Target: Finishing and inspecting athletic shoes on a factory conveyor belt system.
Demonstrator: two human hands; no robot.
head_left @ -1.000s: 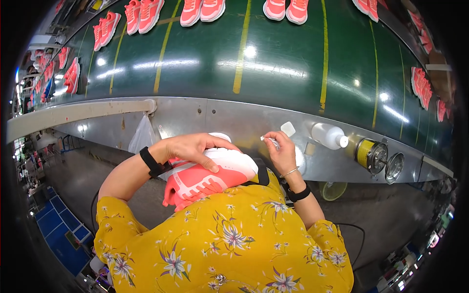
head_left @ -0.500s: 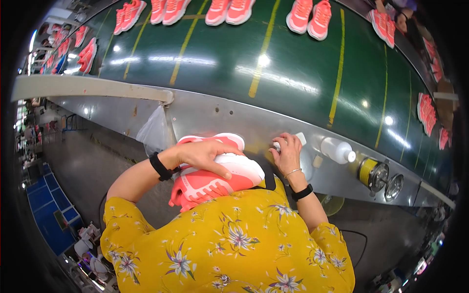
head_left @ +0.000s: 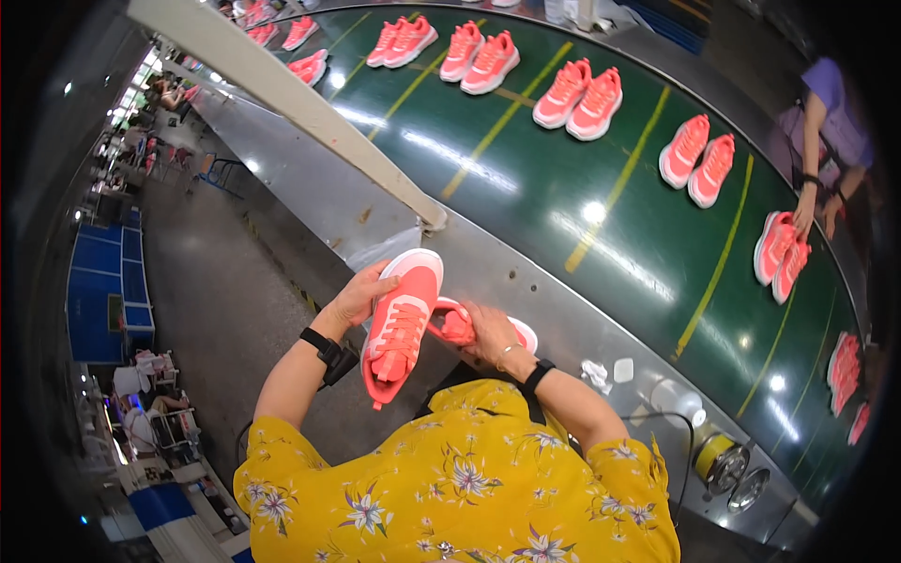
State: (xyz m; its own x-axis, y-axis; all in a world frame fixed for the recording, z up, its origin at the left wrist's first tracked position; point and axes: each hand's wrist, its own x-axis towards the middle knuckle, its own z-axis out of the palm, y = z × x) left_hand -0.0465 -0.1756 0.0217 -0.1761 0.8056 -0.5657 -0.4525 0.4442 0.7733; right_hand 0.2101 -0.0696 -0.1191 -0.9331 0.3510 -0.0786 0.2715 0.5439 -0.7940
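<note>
My left hand (head_left: 360, 293) grips a coral-pink sneaker (head_left: 402, 324) by the side of its forefoot. That shoe is held up with its white-edged toe pointing away from me, and its laces and collar show. Just to the right, my right hand (head_left: 489, 332) is closed over a second coral sneaker (head_left: 456, 325), which is at the metal ledge's near edge. Its collar opening faces left and its white toe sticks out past my wrist; my hand covers its middle. Right of that hand, a crumpled white wad (head_left: 595, 375) lies on the ledge beside a small white square piece (head_left: 623, 370).
Pairs of coral sneakers (head_left: 578, 101) stand on the green conveyor belt (head_left: 526, 178). A pale metal bar (head_left: 310, 113) crosses at upper left. On the ledge are a white bottle (head_left: 678, 403) and a yellow-banded metal container (head_left: 721, 460). Across the belt, a co-worker's hand (head_left: 805, 208) touches another pair.
My left hand has raised and turned its sneaker, toe now away from me. My right hand has left the white wad and taken hold of the second sneaker. The view has swung round.
</note>
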